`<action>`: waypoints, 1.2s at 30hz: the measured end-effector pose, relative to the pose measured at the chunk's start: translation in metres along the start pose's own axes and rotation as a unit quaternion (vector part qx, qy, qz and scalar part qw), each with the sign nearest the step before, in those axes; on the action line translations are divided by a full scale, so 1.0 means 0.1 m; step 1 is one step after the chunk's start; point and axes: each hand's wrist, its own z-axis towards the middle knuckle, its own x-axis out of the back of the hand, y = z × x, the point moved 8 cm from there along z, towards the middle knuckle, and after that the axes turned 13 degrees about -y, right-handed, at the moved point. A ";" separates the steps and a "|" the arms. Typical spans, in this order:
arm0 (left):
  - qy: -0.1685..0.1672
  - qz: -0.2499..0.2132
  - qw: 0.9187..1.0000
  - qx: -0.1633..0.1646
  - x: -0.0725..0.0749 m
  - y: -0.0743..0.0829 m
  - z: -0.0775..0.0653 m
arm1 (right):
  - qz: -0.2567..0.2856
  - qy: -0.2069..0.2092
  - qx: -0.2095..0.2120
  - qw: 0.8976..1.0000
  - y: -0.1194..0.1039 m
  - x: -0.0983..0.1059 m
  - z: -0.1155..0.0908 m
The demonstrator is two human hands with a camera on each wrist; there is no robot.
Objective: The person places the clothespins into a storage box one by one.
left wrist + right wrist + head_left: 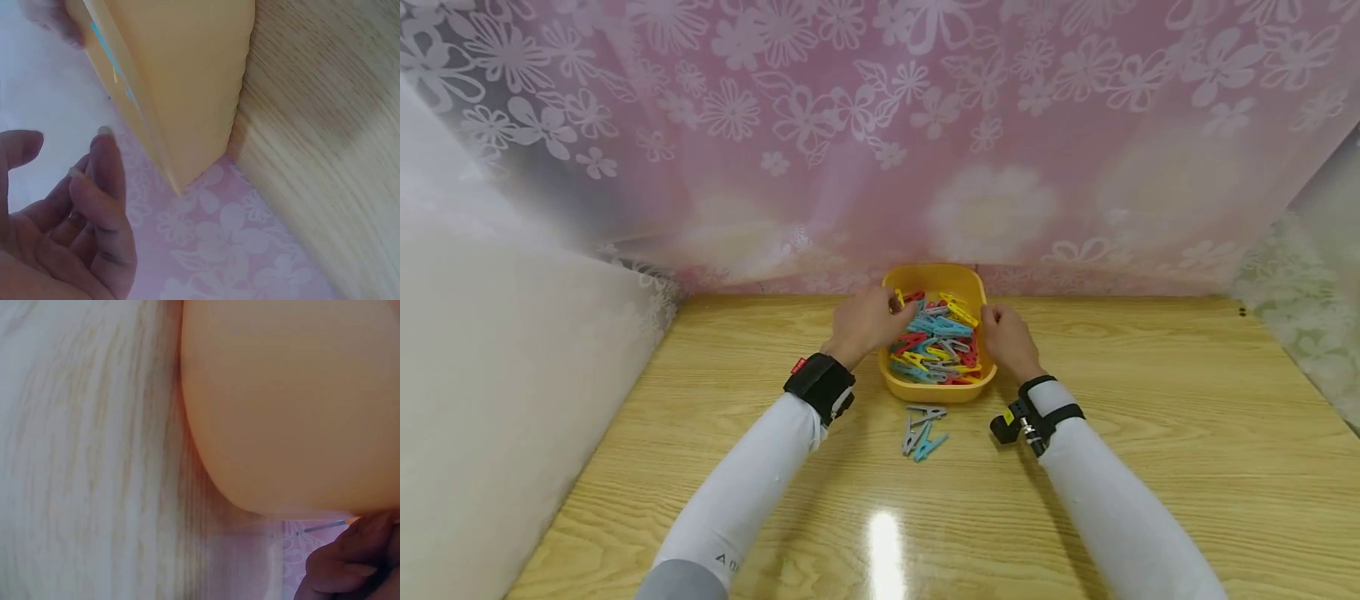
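Note:
A yellow plastic bin (pixel 937 392) full of clothespins (pixel 934 329) in blue, yellow, red and grey stands at the back of the table. Over its left rim hovers my left hand (pixel 867 323). In the left wrist view that hand (pixel 75 231) has loosely bent fingers, thumb apart, with nothing between them. My right hand (pixel 1009 337) grips the bin's right rim; the right wrist view shows its curled fingers (pixel 340 565) at the bin's edge (pixel 287 412). In front of the bin lie two grey clothespins (pixel 913 437) and a blue one (pixel 931 446).
The wooden table (pixel 760 500) extends on both sides of the bin and towards me. Right behind the bin hangs a pink flowered curtain (pixel 820 183). A pale cloth wall (pixel 512 333) borders the table's left side, another flowered one (pixel 1315 292) its right.

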 end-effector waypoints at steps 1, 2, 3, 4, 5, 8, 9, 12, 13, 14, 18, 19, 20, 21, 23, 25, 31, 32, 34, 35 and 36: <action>0.002 0.000 1.000 0.000 0.00 -0.01 -0.01 | -0.001 0.000 0.000 1.000 0.00 -0.01 0.00; 0.004 0.000 1.000 -0.001 0.01 -0.01 -0.02 | -0.002 0.001 0.000 1.000 0.00 -0.01 0.00; 0.006 0.002 1.000 -0.001 0.01 -0.01 -0.03 | -0.002 0.001 0.000 1.000 0.00 -0.02 0.00; 0.007 0.004 1.000 -0.003 0.01 -0.01 -0.04 | -0.002 0.000 -0.001 1.000 0.00 -0.03 0.00; 0.007 0.004 1.000 -0.004 0.01 -0.02 -0.05 | -0.002 0.000 -0.001 1.000 0.00 -0.03 -0.01; 0.007 0.003 1.000 -0.006 0.01 -0.03 -0.07 | -0.002 -0.002 -0.002 1.000 0.00 -0.05 -0.01; 0.007 0.000 1.000 -0.005 0.01 -0.04 -0.08 | -0.001 -0.002 -0.002 1.000 0.00 -0.05 0.00; 0.008 -0.003 1.000 -0.003 0.00 -0.07 -0.13 | -0.002 0.000 -0.003 1.000 -0.01 -0.05 -0.01; 0.009 -0.004 1.000 -0.003 -0.01 -0.09 -0.15 | -0.002 0.000 -0.002 1.000 -0.01 -0.05 0.00; 0.011 -0.005 1.000 -0.004 -0.01 -0.10 -0.17 | -0.002 0.001 -0.002 1.000 -0.01 -0.04 0.00; 0.025 -0.019 0.999 -0.019 -0.03 -0.16 -0.33 | -0.010 0.007 0.003 1.000 -0.01 -0.02 0.00; 0.028 -0.023 0.999 -0.023 -0.04 -0.17 -0.38 | -0.011 0.009 0.004 1.000 -0.01 -0.01 0.00; 0.033 -0.028 0.999 -0.030 -0.05 -0.18 -0.44 | -0.012 0.010 0.005 1.000 -0.02 -0.01 0.00; 0.037 -0.031 0.998 -0.036 -0.07 -0.20 -0.50 | -0.013 0.009 0.005 1.000 -0.02 0.00 0.00; 0.033 -0.035 0.998 -0.042 -0.12 -0.23 -0.62 | -0.013 0.008 0.005 1.000 -0.02 0.01 0.00; 0.010 -0.024 0.999 -0.042 -0.23 -0.24 -0.72 | -0.012 0.006 0.003 1.000 -0.02 0.02 0.00; -0.092 0.030 0.995 -0.022 -0.64 -0.15 -0.89 | -0.014 0.002 -0.001 1.000 -0.03 0.04 -0.03; -0.099 0.035 0.994 -0.025 -0.69 -0.10 -0.91 | -0.013 0.000 -0.002 1.000 -0.04 0.03 -0.03; -0.108 0.041 0.993 -0.032 -0.77 -0.01 -0.94 | -0.011 -0.003 -0.004 1.000 -0.04 0.01 -0.03; -0.110 0.042 0.992 -0.037 -0.80 0.03 -0.94 | -0.010 -0.004 -0.005 1.000 -0.04 0.01 -0.03; -0.111 0.044 0.992 -0.038 -0.82 0.07 -0.95 | -0.009 -0.004 -0.005 1.000 -0.03 0.00 -0.03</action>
